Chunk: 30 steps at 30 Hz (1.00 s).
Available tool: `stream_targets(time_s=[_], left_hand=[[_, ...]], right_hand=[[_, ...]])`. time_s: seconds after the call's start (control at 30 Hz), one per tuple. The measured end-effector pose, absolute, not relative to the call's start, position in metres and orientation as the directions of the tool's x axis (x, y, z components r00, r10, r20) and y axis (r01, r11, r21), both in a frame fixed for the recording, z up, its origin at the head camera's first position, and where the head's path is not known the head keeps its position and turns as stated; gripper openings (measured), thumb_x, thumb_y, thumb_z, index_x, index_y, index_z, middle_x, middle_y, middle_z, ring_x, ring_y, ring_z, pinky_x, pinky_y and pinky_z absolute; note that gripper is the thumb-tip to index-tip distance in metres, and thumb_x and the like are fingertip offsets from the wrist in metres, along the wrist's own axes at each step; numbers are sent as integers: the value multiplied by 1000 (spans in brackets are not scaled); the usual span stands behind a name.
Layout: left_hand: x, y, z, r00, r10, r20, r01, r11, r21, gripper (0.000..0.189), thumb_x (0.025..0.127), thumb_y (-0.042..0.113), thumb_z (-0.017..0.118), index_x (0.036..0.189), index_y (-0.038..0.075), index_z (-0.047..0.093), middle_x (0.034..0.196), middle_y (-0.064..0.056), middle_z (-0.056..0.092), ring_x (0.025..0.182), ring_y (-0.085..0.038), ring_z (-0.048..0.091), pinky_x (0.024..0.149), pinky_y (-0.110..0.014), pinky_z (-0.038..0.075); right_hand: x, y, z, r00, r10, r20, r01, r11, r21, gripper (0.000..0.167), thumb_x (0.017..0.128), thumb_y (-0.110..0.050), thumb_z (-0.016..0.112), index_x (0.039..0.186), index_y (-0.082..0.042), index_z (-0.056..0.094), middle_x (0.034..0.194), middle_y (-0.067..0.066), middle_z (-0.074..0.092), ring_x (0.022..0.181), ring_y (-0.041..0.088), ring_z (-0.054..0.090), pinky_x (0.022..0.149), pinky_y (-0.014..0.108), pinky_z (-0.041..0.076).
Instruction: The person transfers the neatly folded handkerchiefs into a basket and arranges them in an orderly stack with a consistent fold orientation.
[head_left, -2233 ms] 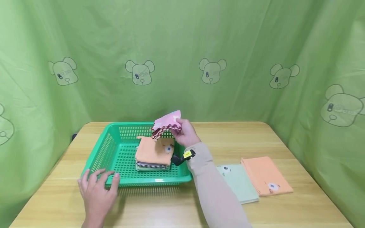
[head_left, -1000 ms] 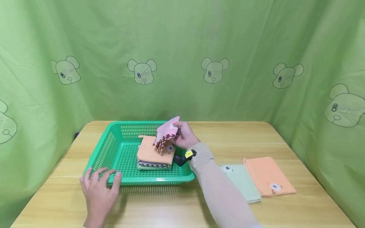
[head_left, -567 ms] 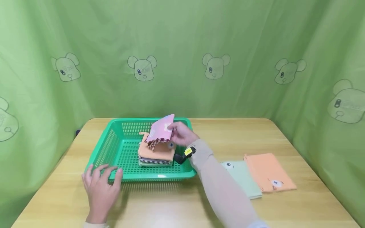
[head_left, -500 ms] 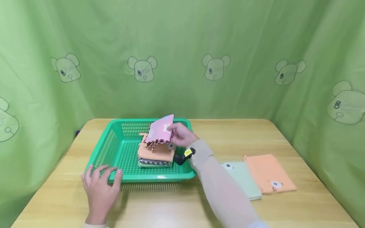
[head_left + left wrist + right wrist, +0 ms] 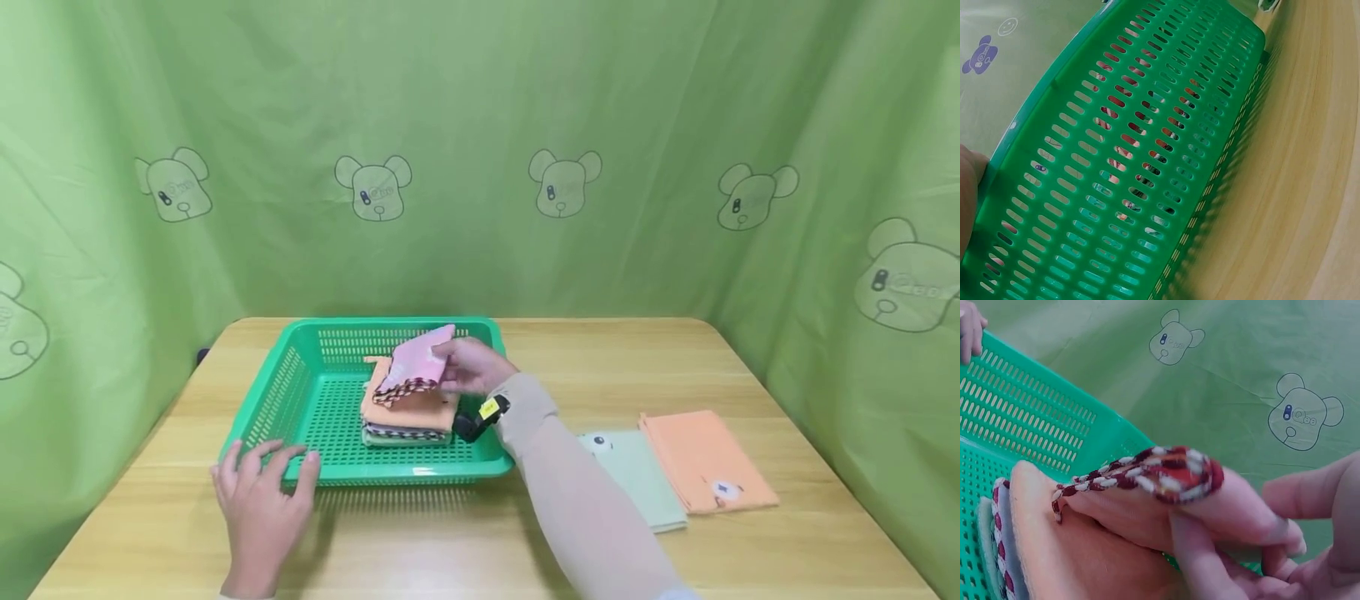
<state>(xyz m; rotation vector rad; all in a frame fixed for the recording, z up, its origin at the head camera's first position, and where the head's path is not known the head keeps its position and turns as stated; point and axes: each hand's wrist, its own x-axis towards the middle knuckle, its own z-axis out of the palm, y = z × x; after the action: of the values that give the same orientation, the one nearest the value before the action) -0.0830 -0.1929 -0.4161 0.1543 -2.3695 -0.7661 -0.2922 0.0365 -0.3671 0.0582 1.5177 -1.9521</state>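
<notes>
My right hand (image 5: 476,367) pinches a folded pink towel (image 5: 417,360) with a dark red and white braided edge. The towel is tilted, its braided edge low over the orange towel (image 5: 405,410) that tops a small stack in the green basket (image 5: 292,400). Seen from the right wrist, the thumb and fingers grip the pink towel (image 5: 1235,503) at one side, and its braid lies against the orange cloth (image 5: 1041,531). Beneath the orange one show layers with a checkered edge and a pale green one. My left hand (image 5: 262,508) rests on the basket's near left rim, fingers spread and relaxed.
Right of the basket, a folded pale green towel (image 5: 641,483) and a folded orange towel (image 5: 708,462) lie side by side on the wooden table (image 5: 420,558). The right forearm partly covers the green one. A green curtain (image 5: 465,100) hangs around the table.
My right hand has brought the pink towel down and to the left, from above the basket's back right onto the stack's top. The left hand stays at the rim.
</notes>
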Motion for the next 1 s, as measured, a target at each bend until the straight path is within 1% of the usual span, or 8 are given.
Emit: stream_targets(time_s=[0.13,0.23,0.37,0.47,0.63,0.8,0.87,1.0], left_hand=[[-82,-193,-416,-791,-291,538,80,823,562,31,89,30,64,97,1,70,118,-26,58,135,-51,21,108,-69,-5],[-82,-192,-417,-786,-288,547,87,825,559,31,89,31,64,96,1,70,117,-26,58,134,-50,22,108,-69,-4],[-82,-192,-418,-782,-286,554,91,827,555,31,89,31,64,95,1,70,116,-26,59,134,-50,22,108,-69,-4],[-82,-192,-418,-784,-289,550,88,825,558,31,89,31,64,95,1,70,117,-26,59,134,-50,22,108,-69,-5],[-81,-191,-417,-788,-293,542,81,823,562,31,89,31,64,96,1,70,117,-26,59,135,-50,22,108,-68,-5],[-81,-191,-417,-786,-292,544,84,822,563,31,89,31,64,95,1,70,117,-25,59,134,-50,22,108,-69,-5],[-82,-191,-417,-784,-291,549,87,823,561,31,89,31,64,95,1,70,116,-25,59,134,-50,22,108,-69,-4],[-83,-191,-417,-779,-288,557,92,827,555,31,89,31,64,95,1,70,116,-26,59,134,-50,23,108,-69,-4]], right_hand=[[-291,37,-369,-795,-415,-442,480,13,-877,32,96,-3,50,127,7,48,90,18,64,71,22,65,57,25,56],[-291,38,-370,-803,-392,-449,451,93,-888,25,94,1,51,117,9,50,81,18,64,61,20,64,47,23,53],[-291,38,-371,-811,-381,-445,420,151,-895,12,92,5,51,103,8,51,74,15,61,53,17,60,43,21,50],[-290,37,-371,-815,-376,-441,412,159,-897,9,90,8,50,99,7,50,73,16,60,52,17,58,44,22,51],[-289,37,-371,-813,-386,-436,416,138,-899,19,89,12,47,107,8,46,79,19,59,53,18,58,47,24,54],[-289,37,-371,-824,-400,-401,404,82,-911,30,89,13,45,118,5,42,83,18,56,51,17,54,43,21,47],[-289,37,-370,-831,-412,-372,385,56,-921,30,91,11,46,120,3,42,82,17,56,50,16,53,41,20,45],[-289,36,-368,-834,-435,-338,359,35,-933,26,93,6,49,118,1,45,79,15,58,49,15,54,41,20,45]])
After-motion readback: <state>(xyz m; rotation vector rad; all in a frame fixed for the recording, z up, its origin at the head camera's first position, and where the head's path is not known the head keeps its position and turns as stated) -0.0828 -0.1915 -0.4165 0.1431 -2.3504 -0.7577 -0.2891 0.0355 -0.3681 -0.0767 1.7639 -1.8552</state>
